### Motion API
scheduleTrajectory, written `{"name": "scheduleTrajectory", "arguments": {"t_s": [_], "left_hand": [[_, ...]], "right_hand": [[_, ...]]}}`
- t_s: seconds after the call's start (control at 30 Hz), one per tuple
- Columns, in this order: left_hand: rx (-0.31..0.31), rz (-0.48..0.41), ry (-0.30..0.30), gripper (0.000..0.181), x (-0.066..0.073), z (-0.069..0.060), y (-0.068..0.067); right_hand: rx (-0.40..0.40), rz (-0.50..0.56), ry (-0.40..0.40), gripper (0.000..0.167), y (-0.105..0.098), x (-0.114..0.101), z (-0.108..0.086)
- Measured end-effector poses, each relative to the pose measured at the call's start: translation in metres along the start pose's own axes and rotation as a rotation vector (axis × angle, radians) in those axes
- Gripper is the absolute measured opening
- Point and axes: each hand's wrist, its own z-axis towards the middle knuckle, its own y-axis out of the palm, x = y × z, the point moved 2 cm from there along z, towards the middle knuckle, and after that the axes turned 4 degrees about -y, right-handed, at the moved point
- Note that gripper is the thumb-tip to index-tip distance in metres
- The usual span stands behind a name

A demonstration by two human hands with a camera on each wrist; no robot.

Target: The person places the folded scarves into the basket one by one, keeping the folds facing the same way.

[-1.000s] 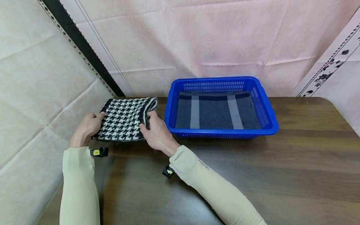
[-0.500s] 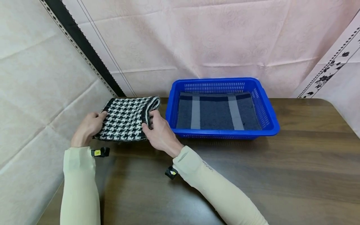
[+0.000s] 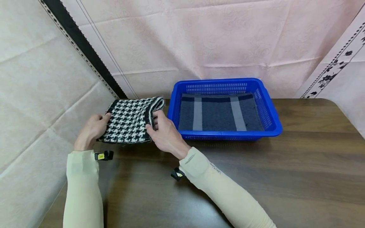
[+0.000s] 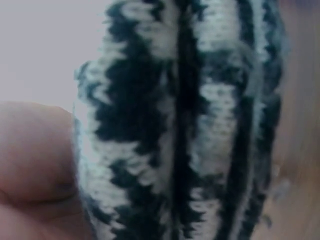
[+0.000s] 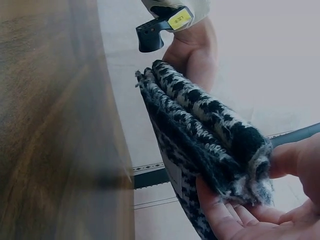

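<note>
A folded black-and-white houndstooth scarf (image 3: 128,122) is held between both hands, left of the blue basket. My left hand (image 3: 93,129) grips its left edge, thumb on top. My right hand (image 3: 168,135) pinches the right edge, where the layers curl over at the far corner. The right wrist view shows the stacked folds of the scarf (image 5: 200,115) side-on, above the table, with right-hand fingers (image 5: 220,212) below and the thumb on the other face. Close up in the left wrist view, the knitted layers (image 4: 135,125) partly hide the left hand.
A blue plastic basket (image 3: 222,134) stands to the right, near the table's back edge. A grey cloth with lighter stripes (image 3: 218,114) lies flat inside it. Pale fabric sheets (image 3: 228,38) hang behind and at the left of the wooden table (image 3: 285,177).
Both hands have shifted slightly to the right with the scarf, bringing its right end nearer the basket. The grip of each hand looks the same.
</note>
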Motion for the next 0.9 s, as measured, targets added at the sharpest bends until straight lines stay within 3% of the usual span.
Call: {"name": "scheduleTrajectory", "arguments": {"t_s": [0.53,0.9], "left_hand": [[0.029,-0.027,0.032,0.069,0.012,-0.007,0.003],[0.050,-0.053,0.027,0.060,0.018,-0.012,0.008]], "right_hand": [[0.024,0.027,-0.065,0.038,-0.013,-0.008,-0.007],[0.038,0.023,-0.106,0.037,-0.021,-0.009,-0.010]]}}
